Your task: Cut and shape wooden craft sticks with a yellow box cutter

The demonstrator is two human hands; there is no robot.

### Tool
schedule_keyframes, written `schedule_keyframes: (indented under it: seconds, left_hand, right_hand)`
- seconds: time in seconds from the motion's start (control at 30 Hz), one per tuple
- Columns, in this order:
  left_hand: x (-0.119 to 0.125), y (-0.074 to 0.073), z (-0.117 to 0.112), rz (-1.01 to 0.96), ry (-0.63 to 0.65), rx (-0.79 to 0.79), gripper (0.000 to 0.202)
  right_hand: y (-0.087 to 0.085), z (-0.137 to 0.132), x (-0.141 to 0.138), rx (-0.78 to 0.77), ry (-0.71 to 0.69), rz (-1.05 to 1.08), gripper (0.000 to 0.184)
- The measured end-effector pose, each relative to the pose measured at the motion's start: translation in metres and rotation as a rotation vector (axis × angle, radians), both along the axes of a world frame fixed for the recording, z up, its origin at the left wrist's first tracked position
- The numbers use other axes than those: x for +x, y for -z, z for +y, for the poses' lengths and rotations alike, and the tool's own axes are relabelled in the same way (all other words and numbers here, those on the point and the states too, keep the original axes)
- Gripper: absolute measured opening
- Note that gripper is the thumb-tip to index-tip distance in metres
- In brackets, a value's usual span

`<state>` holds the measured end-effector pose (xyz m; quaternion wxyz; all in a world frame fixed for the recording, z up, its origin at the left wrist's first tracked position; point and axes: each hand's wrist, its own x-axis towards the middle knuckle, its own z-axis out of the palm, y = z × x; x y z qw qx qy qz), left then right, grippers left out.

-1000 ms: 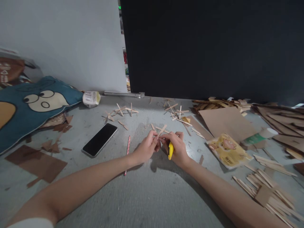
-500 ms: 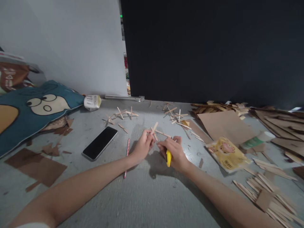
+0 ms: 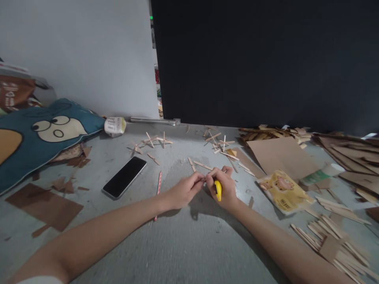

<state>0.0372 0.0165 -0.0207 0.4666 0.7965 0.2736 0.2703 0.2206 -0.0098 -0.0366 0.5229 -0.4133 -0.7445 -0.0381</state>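
My left hand [image 3: 186, 191] is closed in a pinch, its fingertips meeting those of my right hand just above the table. Whatever is between them is hidden by the fingers. My right hand [image 3: 226, 185] is wrapped round a yellow utility knife [image 3: 218, 191]; only part of its handle shows, and the blade is out of sight. Just beyond the fingertips, a short wooden stick [image 3: 192, 164] and a longer wooden stick [image 3: 203, 165] lie on the grey table. A pink patterned pencil [image 3: 159, 183] rests beside my left forearm, which partly covers it.
Small crossed-stick pieces [image 3: 150, 140] stand at the back. A black phone [image 3: 124, 177] and blue cushion [image 3: 56, 132] lie left. On the right are a yellow packet [image 3: 284, 192], a green-and-white tube [image 3: 322, 174], cardboard [image 3: 278, 157] and a stick pile [image 3: 334, 240].
My left hand has moved right and toward me until its fingertips meet my right hand's. The wooden stick that stuck up from it no longer shows. My right hand has shifted slightly right.
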Motion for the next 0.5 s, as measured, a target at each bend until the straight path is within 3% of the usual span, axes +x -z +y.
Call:
schedule_keyframes:
  seconds: [0.07, 0.2, 0.27, 0.4, 0.5]
  left_hand:
    - [0.001, 0.002, 0.002, -0.062, -0.013, -0.073, 0.03]
    - [0.005, 0.009, 0.009, -0.257, -0.207, -0.236, 0.034]
    - [0.007, 0.011, 0.012, -0.345, -0.272, -0.3, 0.038]
    - [0.008, 0.009, 0.013, -0.425, -0.282, -0.321, 0.041]
    - [0.008, 0.007, 0.012, -0.431, -0.284, -0.283, 0.042]
  right_hand:
    - [0.002, 0.001, 0.001, 0.0, 0.059, 0.021, 0.019]
    - [0.007, 0.001, 0.004, 0.039, 0.154, 0.147, 0.003]
    - [0.009, 0.001, 0.007, 0.036, 0.098, 0.216, 0.013]
    - [0.012, 0.0, 0.011, -0.004, 0.011, 0.33, 0.028]
    - [0.011, -0.003, 0.013, -0.136, -0.046, 0.359, 0.041]
